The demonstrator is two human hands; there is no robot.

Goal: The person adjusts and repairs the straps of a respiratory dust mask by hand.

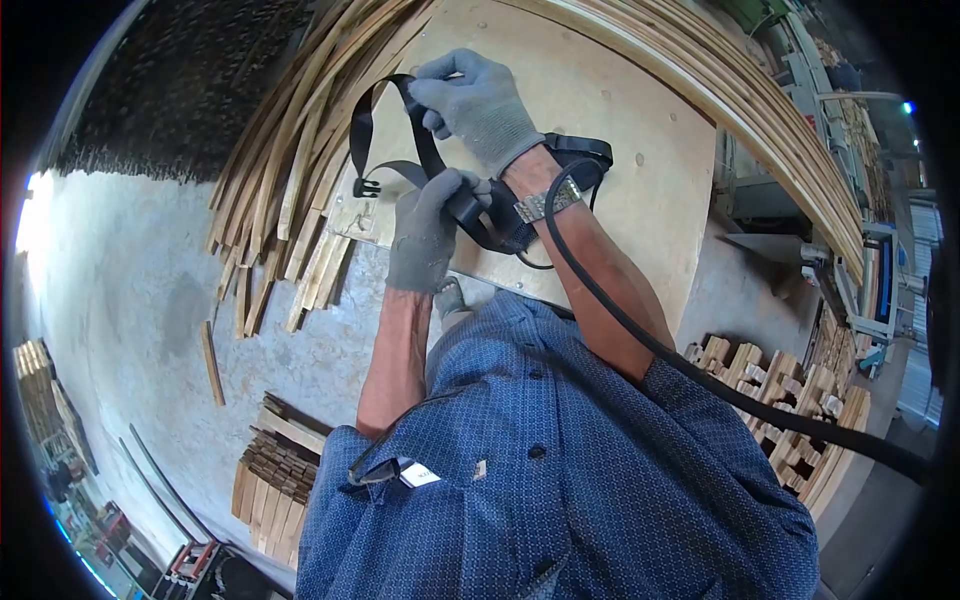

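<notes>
My left hand (424, 235), in a grey knit glove, is closed around a black webbing strap (428, 140) low on its loop. Farther forward, my right hand (476, 112), gloved the same way, pinches the upper part of that strap between thumb and fingers. The strap bends into a loop to the left, and a black plastic buckle (367, 188) hangs there. More black straps and a padded black piece (580, 150) lie on the plywood board (640, 230) under and beside my right wrist. My right forearm hides part of them.
Long wooden strips (300, 150) lie along the board's left side, and more strips (740, 90) run along its far right edge. Stacked wood pieces stand at right (790, 400) and lower left (275, 480). A black cable (680, 360) crosses over my right arm.
</notes>
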